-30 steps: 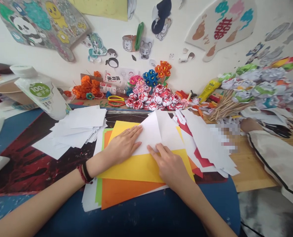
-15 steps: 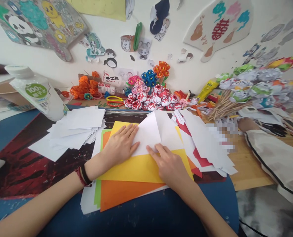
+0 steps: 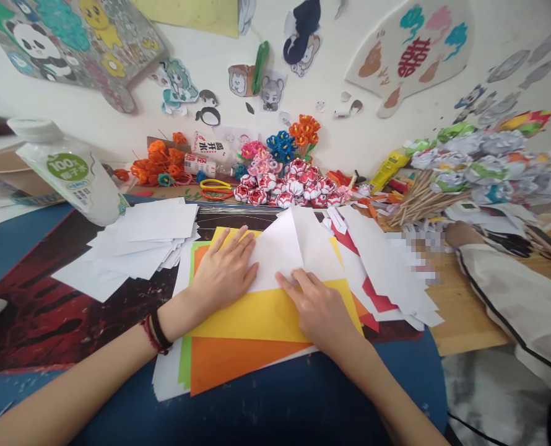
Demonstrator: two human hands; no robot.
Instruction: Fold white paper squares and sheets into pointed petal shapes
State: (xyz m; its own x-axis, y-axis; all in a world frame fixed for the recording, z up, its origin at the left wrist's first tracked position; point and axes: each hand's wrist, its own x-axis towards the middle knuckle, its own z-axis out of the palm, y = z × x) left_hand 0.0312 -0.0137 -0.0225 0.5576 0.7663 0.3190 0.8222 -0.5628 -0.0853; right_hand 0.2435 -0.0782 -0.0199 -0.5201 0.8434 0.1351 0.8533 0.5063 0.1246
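White paper, a sheet with a raised diagonal fold [image 3: 278, 254], lies on a bright yellow sheet [image 3: 266, 316] in front of the person, above orange paper [image 3: 238, 365] and a thin strip of green paper [image 3: 185, 365] on the blue-edged counter [image 3: 280, 409]. The left hand [image 3: 224, 269] lies palm down with fingers extended and slightly spread, covering the folded sheet's left part. The right hand [image 3: 319, 306] touches the sheet's lower edge with two fingertips; its other fingers are hidden, so whether it pinches anything cannot be told. A loose stack of white sheets [image 3: 152, 232] sits to the left, near a white bottle with a green label [image 3: 78, 179]. At right, pixelation hides part of the white paper pile [image 3: 387, 266], and another person's pale sleeve [image 3: 512, 291] is cut off by the frame.
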